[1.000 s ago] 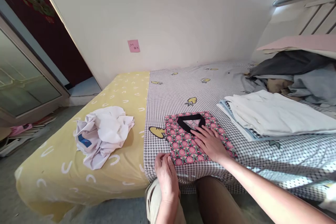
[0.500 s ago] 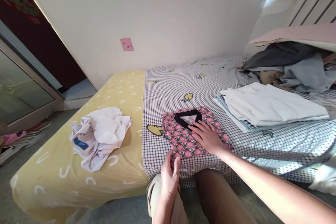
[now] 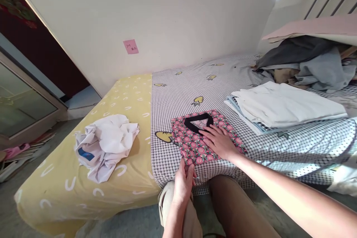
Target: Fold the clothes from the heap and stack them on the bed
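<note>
Now the right hand [image 3: 220,142] presses flat, fingers spread, on the folded pink floral garment [image 3: 205,137] lying on the checked bedsheet [image 3: 178,104]; the left hand [image 3: 184,183], fingers loosely open, touches its near corner without gripping; a careless tug there could undo the fold.

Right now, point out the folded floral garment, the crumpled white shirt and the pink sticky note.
folded floral garment [image 3: 192,145]: head view, on its pink patterned front.
crumpled white shirt [image 3: 107,143]: head view, on its bunched middle.
pink sticky note [image 3: 131,46]: head view, on its centre.
</note>
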A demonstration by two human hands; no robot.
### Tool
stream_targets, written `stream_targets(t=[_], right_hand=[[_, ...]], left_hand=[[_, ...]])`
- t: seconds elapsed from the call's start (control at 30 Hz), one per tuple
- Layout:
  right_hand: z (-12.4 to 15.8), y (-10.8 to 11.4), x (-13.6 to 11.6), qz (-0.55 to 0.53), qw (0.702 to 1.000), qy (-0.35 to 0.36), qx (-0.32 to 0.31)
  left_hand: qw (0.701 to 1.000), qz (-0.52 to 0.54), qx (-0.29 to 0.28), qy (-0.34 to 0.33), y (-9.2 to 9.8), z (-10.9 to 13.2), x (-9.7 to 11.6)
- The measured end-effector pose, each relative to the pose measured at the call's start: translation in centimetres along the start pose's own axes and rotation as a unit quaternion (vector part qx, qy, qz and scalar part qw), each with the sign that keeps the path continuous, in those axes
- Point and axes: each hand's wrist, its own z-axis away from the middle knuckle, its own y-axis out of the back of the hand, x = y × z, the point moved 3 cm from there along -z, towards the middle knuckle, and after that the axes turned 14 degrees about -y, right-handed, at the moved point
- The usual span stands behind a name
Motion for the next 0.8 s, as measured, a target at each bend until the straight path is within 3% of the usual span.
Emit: stream_targets(t=[0.33, 0.67, 0.8], right_hand=[[-0.1, 0.76, -0.45, -0.003, 1.0, -0.006, -0.02], [-0.07, 0.87, -0.31, -0.017, 0.999, -0.02, -0.017], [-0.04, 1.04, -0.32, -0.013, 1.0, -0.02, -0.018]], left_hand=[[0.996, 0.011, 0.083, 0.038, 0.08, -0.95, 0.24], [0.986, -0.003, 0.165, 0.022, -0.24, -0.73, 0.1], [0.984, -0.019, 0.173, 0.032, -0.25, -0.79, -0.03]])
